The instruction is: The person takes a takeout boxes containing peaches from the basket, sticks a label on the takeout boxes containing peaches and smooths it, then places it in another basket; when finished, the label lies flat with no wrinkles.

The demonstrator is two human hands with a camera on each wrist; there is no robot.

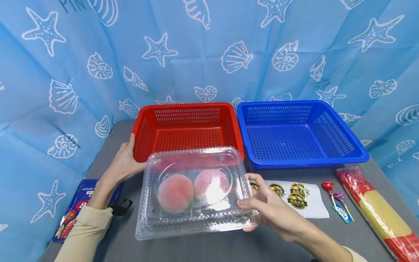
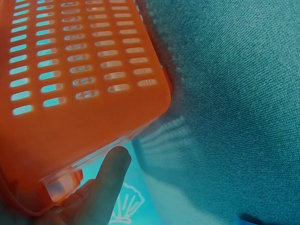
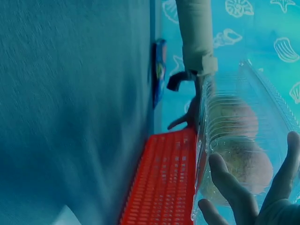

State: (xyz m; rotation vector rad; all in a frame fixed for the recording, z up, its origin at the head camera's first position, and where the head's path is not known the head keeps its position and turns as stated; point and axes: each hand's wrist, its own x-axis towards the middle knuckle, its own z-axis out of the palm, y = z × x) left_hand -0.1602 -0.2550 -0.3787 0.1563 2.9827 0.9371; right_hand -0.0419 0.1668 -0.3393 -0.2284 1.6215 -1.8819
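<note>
My right hand (image 1: 271, 207) grips the right end of a clear plastic clamshell box (image 1: 163, 222), its thumb on top and other fingers beneath. Inside the box lie a pink peach (image 1: 175, 193) and a second peach (image 1: 211, 186), side by side. The lid is down over them. The box is tilted in front of the red basket (image 1: 183, 107) and overlaps its near side in the head view. At that basket's left end, my left hand (image 1: 126, 160) holds the rim; the left wrist view shows a finger (image 2: 110, 176) along the outer wall.
A blue basket (image 1: 307, 162) stands right of the red one. Near the right hand lie a sticker sheet (image 1: 315, 203), lollipops (image 1: 328, 186) and a long pack of noodles (image 1: 379, 207). A blue printed pouch (image 1: 75, 203) lies beside the left forearm. A patterned curtain (image 1: 196, 54) hangs behind.
</note>
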